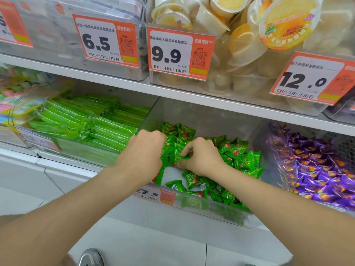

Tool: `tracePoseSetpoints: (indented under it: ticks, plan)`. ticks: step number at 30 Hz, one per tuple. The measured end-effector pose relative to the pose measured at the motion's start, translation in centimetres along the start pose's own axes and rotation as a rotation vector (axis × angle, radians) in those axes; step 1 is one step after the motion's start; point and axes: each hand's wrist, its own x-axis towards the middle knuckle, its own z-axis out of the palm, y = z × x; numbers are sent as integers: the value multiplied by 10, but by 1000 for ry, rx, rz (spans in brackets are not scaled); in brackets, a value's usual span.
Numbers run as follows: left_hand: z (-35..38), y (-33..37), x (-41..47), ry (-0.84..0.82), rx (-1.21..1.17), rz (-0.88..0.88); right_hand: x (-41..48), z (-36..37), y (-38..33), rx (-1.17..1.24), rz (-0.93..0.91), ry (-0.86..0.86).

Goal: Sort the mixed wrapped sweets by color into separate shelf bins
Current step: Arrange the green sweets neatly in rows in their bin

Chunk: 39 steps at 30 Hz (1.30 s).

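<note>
A: Head view. Where are the hands?

B: Both are inside the middle clear bin [211, 211] on the lower shelf. The left hand [143, 152] is by the bin's left wall, back of the hand up, fingers curled down into the green wrapped sweets [242, 156]. Its fingertips are hidden under the knuckles, so I cannot tell whether they grip anything.

A: Right hand?

B: The right hand [202, 159] is just beside the left, near the centre of the pile. Thumb and forefinger are closed narrow on one green sweet [184, 157], pinching its wrapper. The other fingers are curled under.

A: Lay of the pile?

B: The wrappers are green, each with a red mark. They are heaped along the back, the right side and the front wall of the bin. A bare white patch of bin floor [172, 174] shows just below the hands.

A: Neighbouring bins?

B: The left bin holds long green packets [92, 120], stacked flat. The right bin holds purple wrapped sweets [317, 169] with orange marks. At the far left are pastel packets [17, 93], too blurred to name.

A: Labels?

B: An orange price tag [153, 193] on the middle bin's front shows 27.8. The shelf above carries the 6.5 tag [105, 38], the 9.9 tag [180, 53] and the 12.0 tag [311, 77]. Behind the 9.9 tag, a clear upper bin is full of yellow jelly cups [240, 25].
</note>
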Motion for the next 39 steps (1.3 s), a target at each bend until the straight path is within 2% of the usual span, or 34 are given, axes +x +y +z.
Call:
tracePoseSetpoints:
  ticks: [9, 14, 23, 29, 35, 39]
  plan:
    - [0, 0, 1, -25, -25, -8, -3, -4, -9, -298, -144, 94]
    - [-2, 2, 1, 2, -47, 1, 1, -7, -9, -379, -204, 70]
    - [-5, 4, 2, 18, -109, -24, 4, -15, -3, -303, -216, 7]
    - [-7, 6, 2, 22, -110, -17, 4, -21, 2, -226, -224, 67]
    - [-7, 7, 4, 26, -201, -13, -6, -30, -6, 60, -411, 25]
    - [-6, 4, 7, 44, -276, -28, -6, -38, -6, 84, -308, 19]
